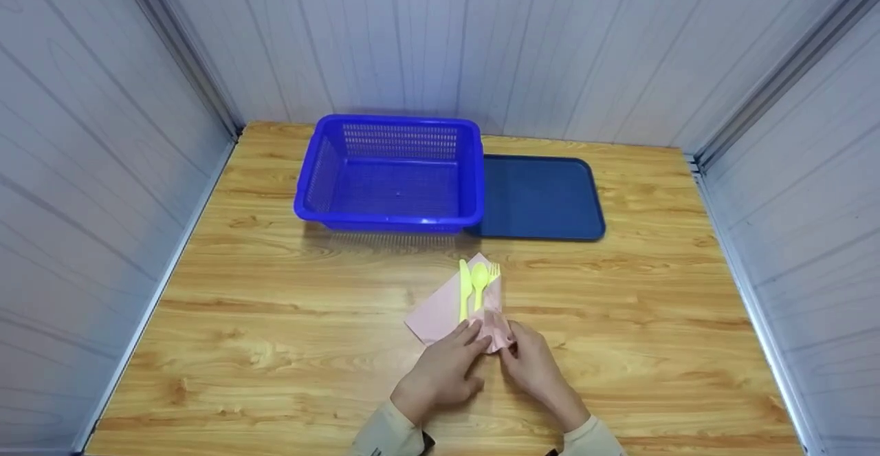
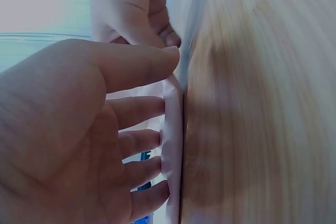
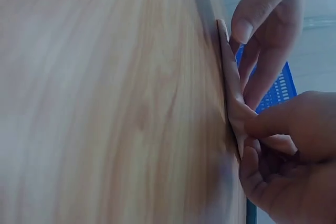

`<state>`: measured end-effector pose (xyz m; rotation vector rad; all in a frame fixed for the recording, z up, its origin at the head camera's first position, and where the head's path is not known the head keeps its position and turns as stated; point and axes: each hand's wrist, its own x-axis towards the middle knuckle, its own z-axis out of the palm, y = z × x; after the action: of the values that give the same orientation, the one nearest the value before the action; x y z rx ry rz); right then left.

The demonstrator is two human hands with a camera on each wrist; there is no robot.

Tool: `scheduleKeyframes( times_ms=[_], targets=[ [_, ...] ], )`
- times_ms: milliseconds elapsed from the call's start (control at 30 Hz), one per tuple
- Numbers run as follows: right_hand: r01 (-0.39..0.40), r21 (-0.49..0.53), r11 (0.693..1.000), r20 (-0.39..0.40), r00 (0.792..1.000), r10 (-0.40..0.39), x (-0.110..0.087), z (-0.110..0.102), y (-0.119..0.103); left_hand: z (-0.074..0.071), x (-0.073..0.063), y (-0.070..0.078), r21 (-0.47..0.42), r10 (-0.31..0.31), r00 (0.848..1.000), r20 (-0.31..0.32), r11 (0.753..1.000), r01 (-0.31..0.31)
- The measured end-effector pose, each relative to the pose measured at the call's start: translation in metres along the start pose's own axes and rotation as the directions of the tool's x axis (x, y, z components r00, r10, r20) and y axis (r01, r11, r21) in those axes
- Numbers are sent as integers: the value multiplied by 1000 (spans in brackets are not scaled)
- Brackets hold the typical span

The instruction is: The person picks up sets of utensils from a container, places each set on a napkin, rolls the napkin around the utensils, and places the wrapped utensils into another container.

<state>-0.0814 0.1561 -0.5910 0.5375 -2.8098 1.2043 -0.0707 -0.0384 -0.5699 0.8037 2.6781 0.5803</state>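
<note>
A pink napkin [image 1: 435, 311] lies partly folded on the table. On it, side by side, are a yellow knife [image 1: 465, 284], a yellow spoon [image 1: 479, 278] and a yellow fork [image 1: 493, 272]; the napkin's fold covers their lower ends. My left hand [image 1: 443, 366] presses its fingertips on the fold, and in the left wrist view its fingers [image 2: 139, 106] are spread and fairly straight. With thumb and fingertips, my right hand [image 1: 536, 366] pinches the napkin's right edge. The right wrist view shows the napkin bunched between thumb and curled fingers [image 3: 252, 169].
Beyond the napkin stands a blue plastic basket [image 1: 388, 221] with perforated sides and nothing in it. A dark blue tray [image 1: 543, 198] lies to its right, its left end hidden by the basket. Pale wall panels [image 1: 440, 43] enclose the wooden table [image 1: 275, 346] at the back and sides.
</note>
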Motion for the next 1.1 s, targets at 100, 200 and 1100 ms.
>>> scheduleKeyframes(
  times_ms=[100,200,1100],
  targets=[
    [62,-52,997,-7,998,-62,1,2,-4,1,2,-1,7,12,1000,-5,1000,-12],
    [118,-107,987,14,993,-118,3,3,-9,1,3,-2,25,39,999,-24,999,-38],
    [380,-151,912,332,889,-316,41,-3,12,10,-4,-10,33,107,984,-144,994,-103]
  ],
)
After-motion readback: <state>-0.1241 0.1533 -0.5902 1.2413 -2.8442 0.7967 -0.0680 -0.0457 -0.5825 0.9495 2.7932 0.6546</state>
